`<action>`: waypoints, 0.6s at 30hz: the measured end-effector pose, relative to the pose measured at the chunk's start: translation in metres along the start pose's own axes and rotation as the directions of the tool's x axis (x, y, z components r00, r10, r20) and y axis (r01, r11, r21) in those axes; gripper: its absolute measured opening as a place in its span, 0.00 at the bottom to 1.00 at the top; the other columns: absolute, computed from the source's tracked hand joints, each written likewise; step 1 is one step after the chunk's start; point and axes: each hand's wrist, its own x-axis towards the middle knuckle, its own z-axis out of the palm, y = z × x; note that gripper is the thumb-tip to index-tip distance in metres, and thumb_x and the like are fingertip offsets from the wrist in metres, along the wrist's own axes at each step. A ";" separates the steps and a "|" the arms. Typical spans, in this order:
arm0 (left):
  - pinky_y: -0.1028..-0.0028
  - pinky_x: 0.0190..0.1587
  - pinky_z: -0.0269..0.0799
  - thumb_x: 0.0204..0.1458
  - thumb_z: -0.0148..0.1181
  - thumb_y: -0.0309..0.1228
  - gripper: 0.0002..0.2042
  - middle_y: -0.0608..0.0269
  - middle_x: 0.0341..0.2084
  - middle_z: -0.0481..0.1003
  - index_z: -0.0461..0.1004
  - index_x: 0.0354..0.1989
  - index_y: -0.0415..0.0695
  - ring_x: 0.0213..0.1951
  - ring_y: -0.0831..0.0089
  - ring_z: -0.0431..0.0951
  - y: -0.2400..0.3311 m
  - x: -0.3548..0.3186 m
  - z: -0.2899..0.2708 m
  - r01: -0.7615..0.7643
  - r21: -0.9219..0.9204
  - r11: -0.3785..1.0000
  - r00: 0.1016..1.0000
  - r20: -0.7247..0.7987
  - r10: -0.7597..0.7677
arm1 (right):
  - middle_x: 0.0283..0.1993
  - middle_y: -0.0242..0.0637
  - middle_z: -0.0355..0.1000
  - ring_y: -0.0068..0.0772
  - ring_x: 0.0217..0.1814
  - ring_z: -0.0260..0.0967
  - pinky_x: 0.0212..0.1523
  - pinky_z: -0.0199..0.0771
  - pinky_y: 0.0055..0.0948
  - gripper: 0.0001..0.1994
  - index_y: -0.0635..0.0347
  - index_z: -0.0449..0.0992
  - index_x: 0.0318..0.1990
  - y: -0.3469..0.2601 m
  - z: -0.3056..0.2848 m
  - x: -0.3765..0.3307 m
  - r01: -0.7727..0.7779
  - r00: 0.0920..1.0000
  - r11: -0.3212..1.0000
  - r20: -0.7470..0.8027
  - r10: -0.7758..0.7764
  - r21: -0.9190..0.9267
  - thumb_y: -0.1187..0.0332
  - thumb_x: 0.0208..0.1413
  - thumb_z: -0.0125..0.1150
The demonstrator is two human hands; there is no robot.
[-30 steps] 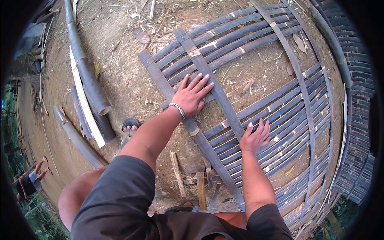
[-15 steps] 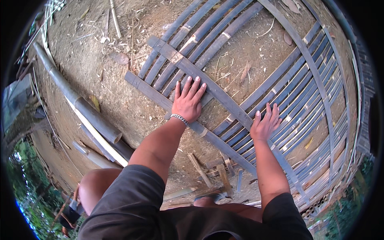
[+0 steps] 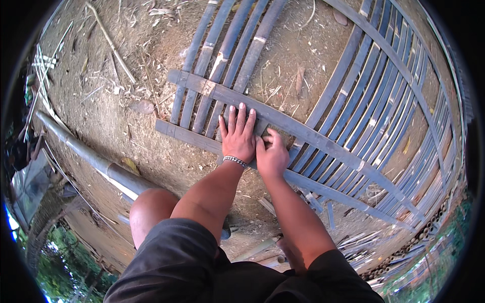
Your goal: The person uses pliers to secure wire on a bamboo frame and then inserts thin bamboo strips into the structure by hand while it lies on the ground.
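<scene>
Left hand (image 3: 238,142) lies flat, slightly spread, on the bamboo frame (image 3: 304,133) – right hand (image 3: 273,157) sits half-curled beside it, its hold unclear

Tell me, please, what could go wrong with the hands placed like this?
Splinters: the bare left hand lies on the bamboo frame, so a rough edge might prick it.
Pinching: the right hand has its fingers bent close to the upper crosspiece; they could be squeezed if a piece shifts.
Snagging: the bracelet on the left wrist might catch on an edge.
</scene>
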 end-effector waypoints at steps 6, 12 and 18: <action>0.39 0.75 0.30 0.58 0.53 0.38 0.33 0.56 0.77 0.48 0.58 0.75 0.55 0.77 0.50 0.43 -0.006 -0.002 0.008 -0.019 0.038 0.999 1.000 0.007 0.019 | 0.35 0.35 0.83 0.45 0.36 0.81 0.40 0.79 0.43 0.18 0.52 0.78 0.50 -0.010 0.008 0.009 -0.136 0.991 0.991 0.013 0.136 -0.013 0.56 0.55 0.70; 0.42 0.75 0.30 0.56 0.52 0.35 0.34 0.51 0.77 0.48 0.58 0.74 0.52 0.77 0.47 0.43 -0.002 -0.001 0.003 -0.030 0.021 0.999 1.000 0.002 0.030 | 0.35 0.43 0.83 0.44 0.35 0.81 0.40 0.79 0.39 0.14 0.57 0.81 0.45 -0.003 0.021 0.005 -0.168 0.979 0.964 -0.079 0.187 0.206 0.62 0.54 0.71; 0.42 0.75 0.31 0.56 0.51 0.35 0.34 0.52 0.77 0.48 0.57 0.75 0.52 0.77 0.48 0.43 0.000 0.001 0.002 -0.025 0.020 0.999 1.000 -0.007 0.025 | 0.36 0.45 0.83 0.41 0.36 0.82 0.41 0.79 0.35 0.12 0.61 0.82 0.43 -0.006 0.019 0.007 -0.210 0.968 0.925 -0.065 0.242 0.315 0.66 0.54 0.71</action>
